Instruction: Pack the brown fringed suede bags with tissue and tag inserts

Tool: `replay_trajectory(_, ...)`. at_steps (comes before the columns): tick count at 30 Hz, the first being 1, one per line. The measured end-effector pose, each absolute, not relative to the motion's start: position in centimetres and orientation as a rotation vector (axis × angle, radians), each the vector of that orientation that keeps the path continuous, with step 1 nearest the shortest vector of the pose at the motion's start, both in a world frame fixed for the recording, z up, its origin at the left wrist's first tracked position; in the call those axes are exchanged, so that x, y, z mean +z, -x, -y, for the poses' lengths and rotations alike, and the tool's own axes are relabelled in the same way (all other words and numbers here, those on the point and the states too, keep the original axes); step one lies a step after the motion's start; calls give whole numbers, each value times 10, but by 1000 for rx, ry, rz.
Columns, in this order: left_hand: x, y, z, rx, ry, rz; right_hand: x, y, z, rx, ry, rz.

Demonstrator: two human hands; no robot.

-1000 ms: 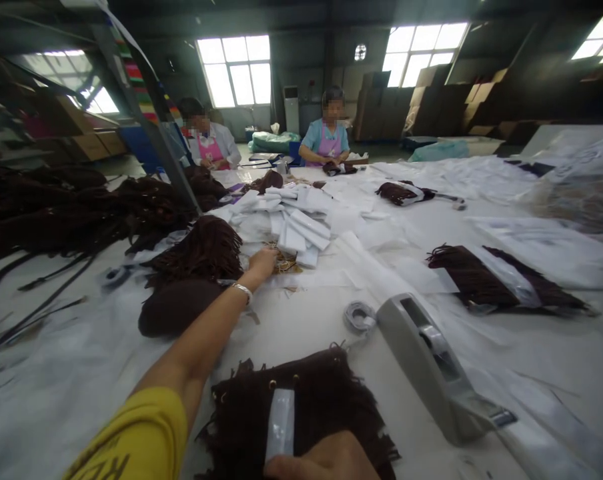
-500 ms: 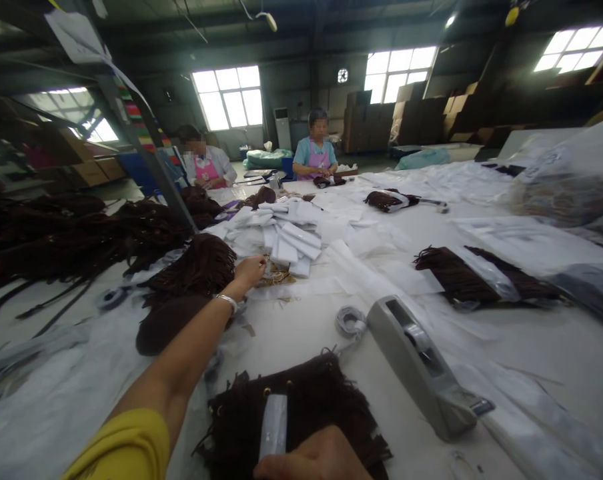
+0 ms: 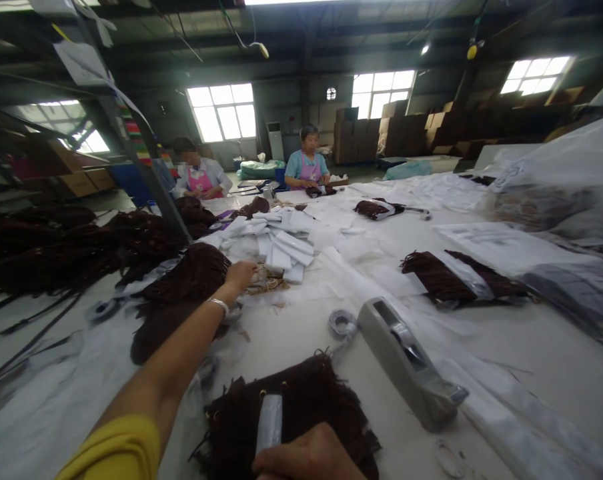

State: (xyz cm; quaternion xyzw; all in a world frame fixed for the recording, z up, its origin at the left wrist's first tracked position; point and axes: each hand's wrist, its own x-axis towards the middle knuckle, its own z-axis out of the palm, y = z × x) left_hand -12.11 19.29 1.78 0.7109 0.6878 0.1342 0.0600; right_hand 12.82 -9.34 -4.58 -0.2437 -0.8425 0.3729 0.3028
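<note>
My left hand (image 3: 240,275) reaches out over the table with its fingers pinched together, at the edge of a small pile of thin gold-coloured pieces (image 3: 267,281). Whatever its fingertips hold is too small to make out. Close to me lies a dark brown fringed bag (image 3: 311,393) with small brass eyelets. A white-wrapped strip (image 3: 270,421) runs down its front. My right hand (image 3: 314,457) is closed at the lower end of that strip, with the thumb against it; the other fingers are partly hidden.
A grey tape dispenser (image 3: 406,363) and a coiled grey strap (image 3: 342,325) are right of the bag. White wrapped packets (image 3: 286,250) are heaped ahead. More brown fringed bags (image 3: 441,279) lie around, and a metal post (image 3: 156,180) rises at left. Two people work across the table.
My left hand stays by the gold-coloured pieces, shifted slightly left and down in view. The right hand keeps its place on the strip. The whole view has shifted a little.
</note>
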Motion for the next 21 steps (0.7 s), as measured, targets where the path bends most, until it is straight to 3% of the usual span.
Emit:
replay_trajectory(10,135,139,-109,882,-2218,-1773,41,-143,55,1024,814,1695)
replay_trajectory(15,148,113,-42,852,-2367,-1532,59,-108,2,1010,690,1534)
replay_trajectory(21,128,97,16,854,-2576,-1433,54,-87,-15,1592,564,1368)
